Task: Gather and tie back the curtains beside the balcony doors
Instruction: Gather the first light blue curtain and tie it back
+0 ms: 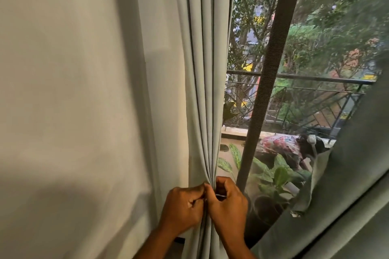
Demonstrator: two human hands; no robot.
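A pale grey-green curtain [202, 90] hangs in tight vertical folds left of the balcony door glass [284, 101]. Low in the view my left hand [183, 208] and my right hand [228, 202] meet in front of the bunched folds, fingers curled, squeezing the cloth together from both sides. Something small and pale shows between the fingertips; I cannot tell what it is. A second curtain [347, 195] of the same cloth sweeps across the lower right corner.
A plain wall [73, 101] fills the left half. A dark door frame bar [265, 90] crosses the glass. Outside are a balcony railing [305, 79], potted plants [271, 176] and a person bent over in patterned clothes [280, 146].
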